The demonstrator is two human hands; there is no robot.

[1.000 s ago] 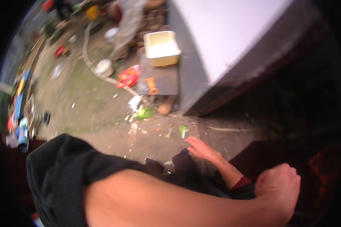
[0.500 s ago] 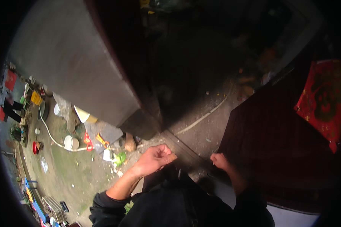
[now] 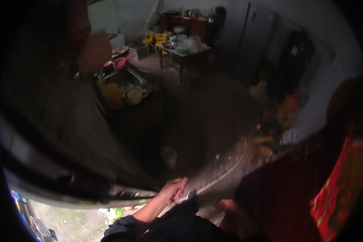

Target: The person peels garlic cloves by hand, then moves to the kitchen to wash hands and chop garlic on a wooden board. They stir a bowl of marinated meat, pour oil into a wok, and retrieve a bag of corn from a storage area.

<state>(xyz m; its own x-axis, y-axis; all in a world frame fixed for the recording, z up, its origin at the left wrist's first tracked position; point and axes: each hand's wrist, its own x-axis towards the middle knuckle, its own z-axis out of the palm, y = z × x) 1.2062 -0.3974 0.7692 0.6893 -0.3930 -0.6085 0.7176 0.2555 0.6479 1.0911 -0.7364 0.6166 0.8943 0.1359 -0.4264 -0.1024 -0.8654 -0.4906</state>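
Observation:
My left hand [image 3: 174, 190] is held out in front of my body, over the threshold of a dim room. Its fingers are closed, with the thumb pressed against them. A small tan bit shows at the fingertips, too small to name. My right hand [image 3: 232, 208] is low on the right, close to a dark red door leaf [image 3: 276, 185]. It is in shadow and smeared by motion, so its fingers cannot be read. A dark shoe [image 3: 192, 195] shows just beyond my left hand.
A pale hose [image 3: 224, 176] runs along the floor to the right. Farther in are a table with bowls [image 3: 182, 49], a tall grey fridge [image 3: 254, 32], and a sink area with a pot [image 3: 135, 95]. Scattered items [image 3: 266, 139] lie along the right wall. A red paper decoration [image 3: 345, 189] hangs on the door.
My view has swung up and into the dim room. The yard at left has mostly dropped out of sight. My left hand keeps its closed grip; my right hand has become blurred.

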